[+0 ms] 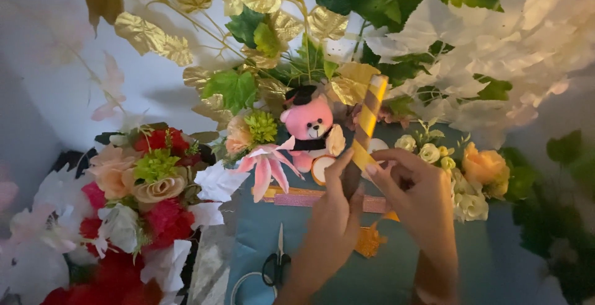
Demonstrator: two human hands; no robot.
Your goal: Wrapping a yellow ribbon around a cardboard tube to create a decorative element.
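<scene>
both hands — left hand (331,209), right hand (416,192) — pinch a gold-and-brown striped paper strip (367,122), its long axis near upright, top tilted slightly right.

pink teddy bear (308,126), gold-striped strip (367,122)

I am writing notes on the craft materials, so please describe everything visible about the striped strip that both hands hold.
The striped strip is a long, narrow band, apparently paper or ribbon, with diagonal yellow and brownish stripes. It stands nearly upright, leaning slightly right, its top end before the gold leaves. The left hand and right hand pinch its lower part from either side; its lower end is hidden behind them. It rises beside the pink teddy bear.
</scene>
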